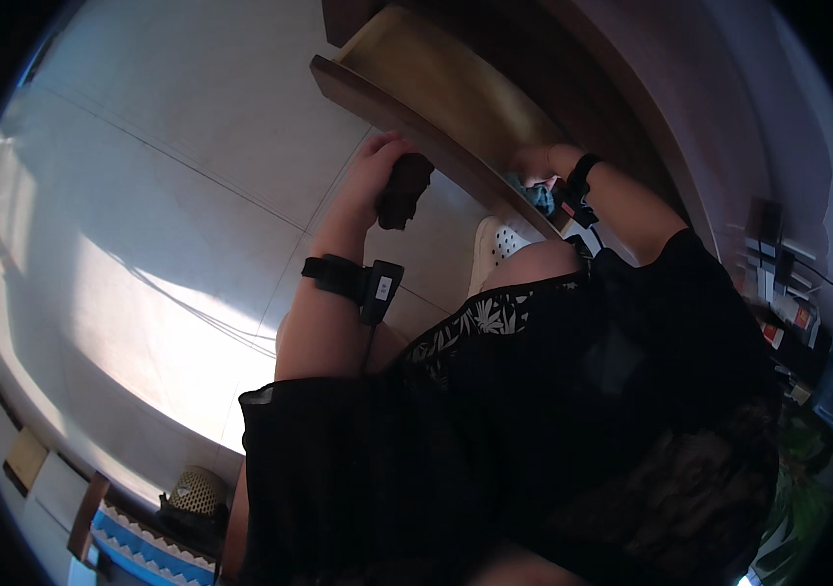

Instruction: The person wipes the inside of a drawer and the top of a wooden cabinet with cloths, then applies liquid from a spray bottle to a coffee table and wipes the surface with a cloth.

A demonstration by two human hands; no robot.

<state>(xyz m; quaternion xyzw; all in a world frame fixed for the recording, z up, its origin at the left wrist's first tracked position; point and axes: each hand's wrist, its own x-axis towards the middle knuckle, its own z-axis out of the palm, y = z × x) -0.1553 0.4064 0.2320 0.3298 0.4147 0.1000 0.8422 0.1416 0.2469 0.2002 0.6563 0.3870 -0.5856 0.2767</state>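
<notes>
Inside open drawer [399, 109], my right fingers [536, 168] at cloth [540, 198], grip unclear; left fingers [389, 146] clasp dark bundle [404, 195]. Sorting, seemingly; next needs firm pinch.

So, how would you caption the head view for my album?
Left hand holding a dark bundle, right hand inside an open drawer.

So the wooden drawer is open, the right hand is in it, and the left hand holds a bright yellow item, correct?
Not quite: the head view shows the item in the left hand is dark brown. The wooden drawer is open with the right hand in it, as you say.
</notes>
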